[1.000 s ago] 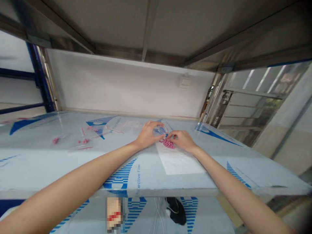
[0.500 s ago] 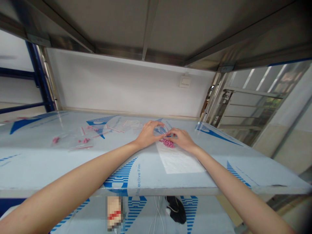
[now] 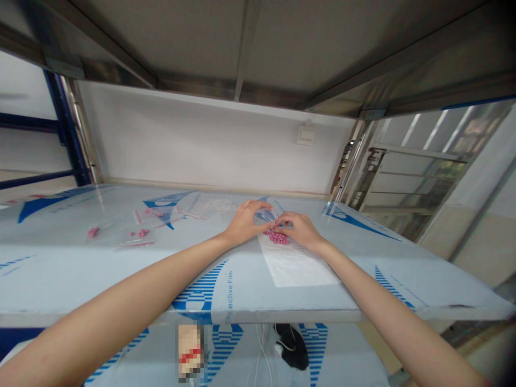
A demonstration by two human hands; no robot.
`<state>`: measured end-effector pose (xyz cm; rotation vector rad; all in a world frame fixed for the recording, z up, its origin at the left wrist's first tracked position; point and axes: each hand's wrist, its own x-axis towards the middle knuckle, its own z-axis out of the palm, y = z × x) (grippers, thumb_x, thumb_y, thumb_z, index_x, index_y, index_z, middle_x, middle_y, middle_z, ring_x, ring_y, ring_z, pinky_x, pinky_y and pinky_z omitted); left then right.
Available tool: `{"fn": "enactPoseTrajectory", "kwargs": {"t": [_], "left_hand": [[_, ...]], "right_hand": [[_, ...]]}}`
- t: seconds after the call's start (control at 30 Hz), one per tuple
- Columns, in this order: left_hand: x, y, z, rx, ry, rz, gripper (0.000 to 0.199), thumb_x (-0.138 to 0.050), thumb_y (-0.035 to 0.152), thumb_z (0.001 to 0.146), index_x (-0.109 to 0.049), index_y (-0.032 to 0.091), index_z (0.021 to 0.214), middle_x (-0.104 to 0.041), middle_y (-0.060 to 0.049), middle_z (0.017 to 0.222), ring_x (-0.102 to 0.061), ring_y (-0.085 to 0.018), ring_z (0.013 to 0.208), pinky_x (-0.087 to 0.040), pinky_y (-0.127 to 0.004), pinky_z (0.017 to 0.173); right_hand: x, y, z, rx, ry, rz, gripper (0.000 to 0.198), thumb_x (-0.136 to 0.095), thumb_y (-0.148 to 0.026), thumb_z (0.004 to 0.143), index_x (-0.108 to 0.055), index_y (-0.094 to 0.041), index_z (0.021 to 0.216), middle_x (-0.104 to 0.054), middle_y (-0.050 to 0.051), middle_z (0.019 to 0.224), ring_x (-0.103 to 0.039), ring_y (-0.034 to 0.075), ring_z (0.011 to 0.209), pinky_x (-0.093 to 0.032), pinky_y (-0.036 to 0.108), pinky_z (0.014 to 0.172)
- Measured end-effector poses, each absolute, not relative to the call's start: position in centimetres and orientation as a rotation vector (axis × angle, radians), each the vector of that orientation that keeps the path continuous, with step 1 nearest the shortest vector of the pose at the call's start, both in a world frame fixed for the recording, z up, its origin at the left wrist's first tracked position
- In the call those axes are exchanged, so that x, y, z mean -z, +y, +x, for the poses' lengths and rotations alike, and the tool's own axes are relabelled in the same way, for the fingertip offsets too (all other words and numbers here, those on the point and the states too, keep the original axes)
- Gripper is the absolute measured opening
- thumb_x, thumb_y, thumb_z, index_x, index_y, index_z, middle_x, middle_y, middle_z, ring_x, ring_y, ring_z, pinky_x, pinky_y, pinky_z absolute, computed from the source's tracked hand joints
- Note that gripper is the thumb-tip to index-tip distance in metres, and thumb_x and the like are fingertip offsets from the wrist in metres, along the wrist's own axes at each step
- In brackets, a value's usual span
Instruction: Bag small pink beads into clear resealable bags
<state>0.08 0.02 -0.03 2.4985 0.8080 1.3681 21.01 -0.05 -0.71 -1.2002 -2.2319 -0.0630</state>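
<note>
Both my hands meet at the middle of a shelf covered in white film with blue print (image 3: 121,258). My left hand (image 3: 244,221) pinches a small clear plastic bag (image 3: 266,216) from the left. My right hand (image 3: 300,230) pinches the same bag from the right. Just below the fingers lies a heap of small pink beads (image 3: 277,237), at the far end of a white sheet (image 3: 296,266).
Several small clear bags with pink beads (image 3: 139,234) lie to the left, with more flat bags (image 3: 215,205) behind. A steel shelf underside (image 3: 258,48) hangs overhead. A wall socket (image 3: 305,135) sits on the back wall. A black object (image 3: 292,346) lies below the shelf.
Hardly any change; my right hand's fingers have shifted slightly at the bag, and the view has drifted a little.
</note>
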Motion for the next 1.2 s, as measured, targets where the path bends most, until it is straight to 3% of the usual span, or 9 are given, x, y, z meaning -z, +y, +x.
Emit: {"fn": "enactPoseTrajectory", "kwargs": {"t": [0.3, 1.2], "left_hand": [[-0.1, -0.1, 0.0, -1.343, 0.81, 2.503, 0.036, -0.066, 0.031, 0.074, -0.058, 0.02, 0.107, -0.062, -0.004, 0.112, -0.051, -0.021, 0.107, -0.037, -0.037, 0.096], [-0.1, -0.1, 0.2, -1.339, 0.795, 2.523, 0.036, -0.067, 0.029, 0.074, -0.059, 0.019, 0.107, -0.062, -0.004, 0.11, -0.051, -0.02, 0.106, -0.038, -0.035, 0.096]], "right_hand": [[-0.1, -0.6, 20.6, -0.109, -2.315, -1.095, 0.014, -0.068, -0.037, 0.075, -0.072, -0.024, 0.08, -0.068, 0.002, 0.087, -0.061, 0.017, 0.085, -0.043, 0.03, 0.083], [0.0, -0.6, 21.4, -0.247, -2.313, -1.152, 0.01, -0.067, -0.033, 0.076, -0.073, -0.025, 0.077, -0.068, 0.0, 0.086, -0.061, 0.016, 0.082, -0.044, 0.028, 0.081]]}}
